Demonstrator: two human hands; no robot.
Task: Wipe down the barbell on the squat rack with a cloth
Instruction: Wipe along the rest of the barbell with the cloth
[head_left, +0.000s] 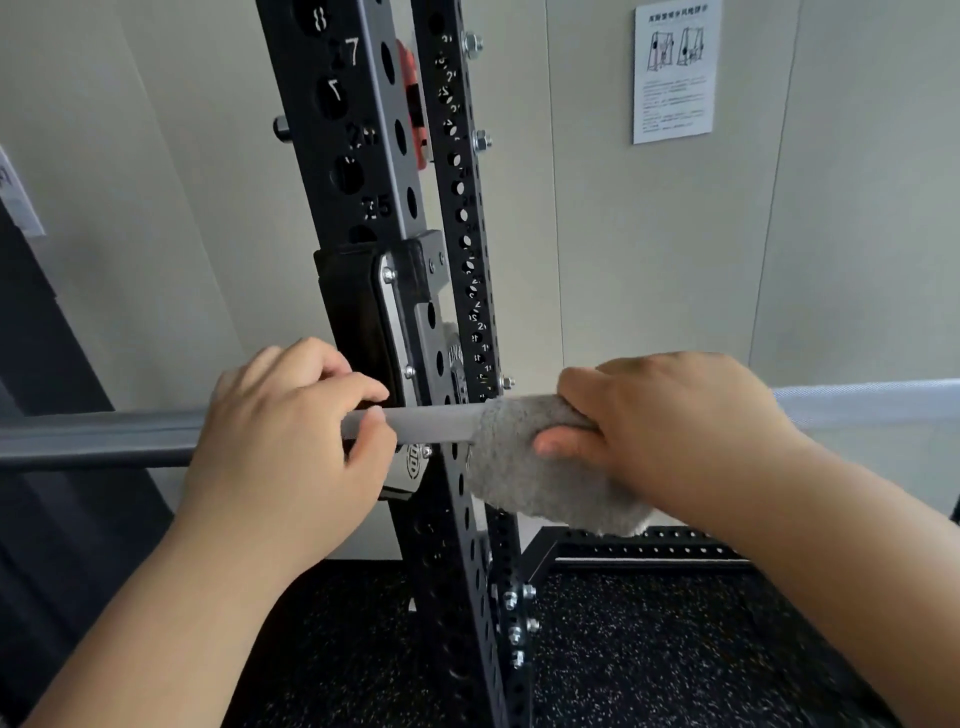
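Barbell (431, 423): lying level across the view, crossing the rack upright (358, 156) at the hook (405, 322), passing through both hands. Showing just one short bare grey stretch between them.

Wrapping round the bar right of that stretch: cloth (524, 467), grey and fluffy, sagging in a loose lobe below.

Clamping down on the cloth from above: right hand (670, 436), fingers curling over the top, thumb tucking underneath, squeezing cloth against bar.

Gripping bare metal on the other side: left hand (291, 431), knuckles up, fingers curling over the bar, thumb tip touching it.

Reaching in from the bottom corners on both forearms, wrists nearly level.

Standing directly behind the hands: the hook block and a second perforated upright (457, 182), crowding the bare stretch.

Hanging on the wall, top right: printed sheet (675, 73). Lying below: speckled black floor (649, 649), plus a low perforated rail (649, 543) under the cloth.
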